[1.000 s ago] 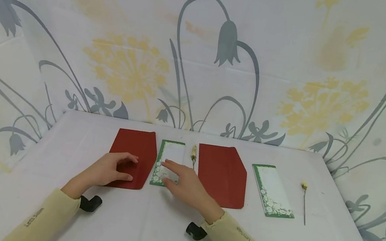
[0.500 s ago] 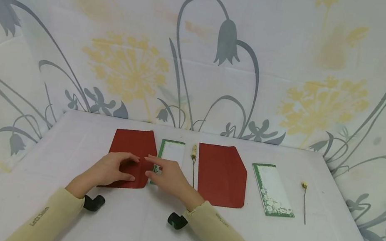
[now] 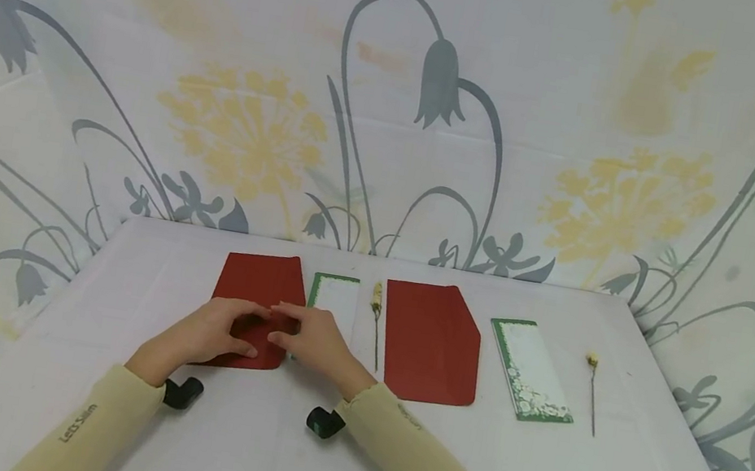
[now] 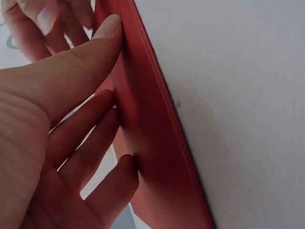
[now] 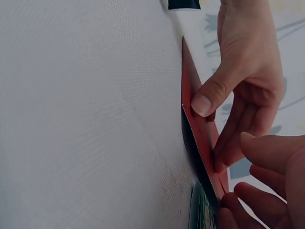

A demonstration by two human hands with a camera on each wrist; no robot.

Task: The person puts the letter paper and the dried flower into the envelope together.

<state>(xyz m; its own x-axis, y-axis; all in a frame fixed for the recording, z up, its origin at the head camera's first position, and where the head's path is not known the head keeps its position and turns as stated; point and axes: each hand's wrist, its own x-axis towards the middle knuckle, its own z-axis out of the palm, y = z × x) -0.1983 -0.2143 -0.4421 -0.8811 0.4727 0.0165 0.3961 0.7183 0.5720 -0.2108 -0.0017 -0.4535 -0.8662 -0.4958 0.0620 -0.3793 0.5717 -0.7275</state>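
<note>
A person's left hand (image 3: 218,326) rests thumb and fingertips, spread apart, on the leftmost red envelope (image 3: 263,279) on a white-covered table (image 3: 255,447), touching the paper without clasping it. The right hand (image 3: 319,346) arches in from the other side, its thumb and forefinger parted over the envelope's tapered right end; whether these fingertips press on it is hard to tell, but no pinch shows. Partly hidden beneath the right hand lies a white card with a green floral border (image 3: 337,295), just beside the envelope. Farther right, in a row, are a dried yellow flower (image 3: 376,309), a second red envelope (image 3: 430,343), a second green-bordered card (image 3: 532,371), set at a slant, and a second yellow flower (image 3: 593,392) on a thin stem. Pale yellow sleeves (image 3: 430,466) cover both forearms, and a cloth backdrop (image 3: 390,64) printed with grey bellflowers rises behind the table.
</note>
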